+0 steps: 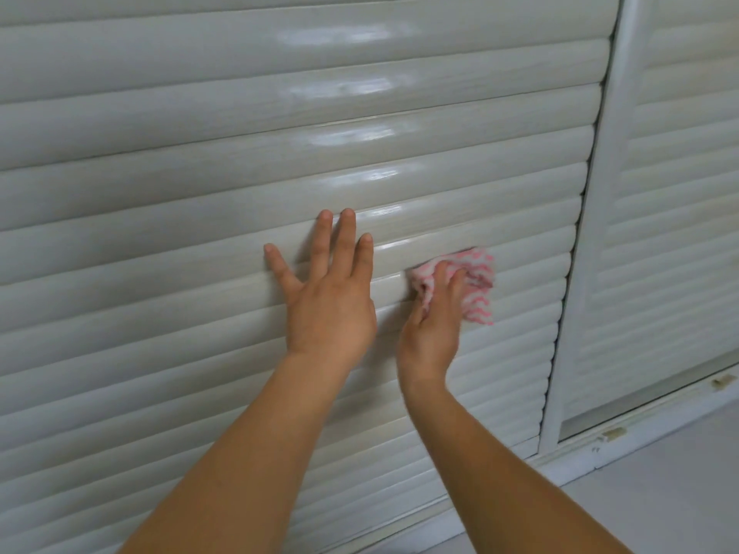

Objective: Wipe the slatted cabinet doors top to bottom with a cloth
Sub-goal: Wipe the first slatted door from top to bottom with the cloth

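A wide pale grey-green slatted cabinet door (200, 161) fills most of the view. My left hand (328, 293) lies flat against its slats with the fingers spread, holding nothing. Just to the right, my right hand (434, 317) presses a pink-and-white patterned cloth (476, 281) against the slats in the lower middle of the door. The cloth sticks out above and to the right of my fingers. Several slats above the hands show glossy wet-looking streaks.
A white vertical frame post (580, 273) separates this door from a second slatted door (672, 193) on the right. A white bottom rail (624, 433) runs below the doors, with pale floor (660, 493) at the lower right.
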Demonstrator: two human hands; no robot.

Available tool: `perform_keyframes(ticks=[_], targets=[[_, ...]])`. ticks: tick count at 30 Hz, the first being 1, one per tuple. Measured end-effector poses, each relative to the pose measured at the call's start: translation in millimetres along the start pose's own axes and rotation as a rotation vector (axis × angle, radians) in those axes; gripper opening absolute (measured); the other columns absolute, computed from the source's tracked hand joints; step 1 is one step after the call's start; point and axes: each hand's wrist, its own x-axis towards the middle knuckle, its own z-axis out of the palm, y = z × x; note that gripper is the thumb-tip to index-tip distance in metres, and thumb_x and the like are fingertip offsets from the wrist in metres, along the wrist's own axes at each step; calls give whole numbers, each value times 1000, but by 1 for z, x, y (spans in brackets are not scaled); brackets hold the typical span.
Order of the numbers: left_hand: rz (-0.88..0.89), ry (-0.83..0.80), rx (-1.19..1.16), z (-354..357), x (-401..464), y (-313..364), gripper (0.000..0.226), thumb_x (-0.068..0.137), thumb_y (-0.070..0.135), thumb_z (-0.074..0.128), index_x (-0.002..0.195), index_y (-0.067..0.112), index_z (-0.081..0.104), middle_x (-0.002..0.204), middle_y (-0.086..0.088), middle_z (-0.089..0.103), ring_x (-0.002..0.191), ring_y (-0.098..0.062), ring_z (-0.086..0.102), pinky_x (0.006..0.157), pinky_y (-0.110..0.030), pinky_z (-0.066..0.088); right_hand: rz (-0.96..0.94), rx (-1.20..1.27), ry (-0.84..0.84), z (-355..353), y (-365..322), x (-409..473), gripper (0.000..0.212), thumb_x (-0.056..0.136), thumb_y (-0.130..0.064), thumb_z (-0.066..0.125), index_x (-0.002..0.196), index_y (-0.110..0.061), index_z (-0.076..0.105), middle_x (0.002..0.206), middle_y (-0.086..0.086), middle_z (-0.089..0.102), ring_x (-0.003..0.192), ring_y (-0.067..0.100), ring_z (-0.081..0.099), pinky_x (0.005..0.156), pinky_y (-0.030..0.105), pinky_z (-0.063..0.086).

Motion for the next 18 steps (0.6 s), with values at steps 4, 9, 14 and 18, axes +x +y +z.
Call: perform_keyframes(ticks=[4, 9, 14, 18], targets=[[2, -12, -6, -1, 0, -1, 66, 93, 29, 38, 150, 24, 4, 156, 1, -21, 140, -20, -26, 104, -71, -6, -278, 32, -207, 17, 9, -51, 51, 96, -20, 36, 143, -26, 17, 151, -10, 5, 143, 13, 0, 115, 38, 12], [0, 32, -25, 5, 0, -1, 71, 88, 17, 43, 150, 24, 9, 157, 1, -17, 142, -19, -22, 103, -71, -7, -268, 46, -167, 4, 20, -14, 51, 98, -23, 34, 147, -24, 20, 156, 0, 11, 145, 22, 5, 115, 44, 16], [-6, 36, 6, 10, 0, -2, 74, 89, 12, 43, 150, 25, 5, 155, 1, -21, 140, -20, -26, 102, -72, -8, 7, -9, 90, -36, 35, 88, 54, 102, -19, 35, 150, -4, 14, 158, 13, 11, 145, 23, 15, 115, 25, 13], [-7, 56, -1, 10, -1, -2, 74, 88, 11, 44, 150, 25, 7, 156, 1, -19, 141, -20, -25, 101, -72, -9, 191, 31, 186, -53, 43, 137, 57, 100, -24, 35, 151, -14, 11, 156, 8, 20, 142, 22, 24, 116, 40, 19]])
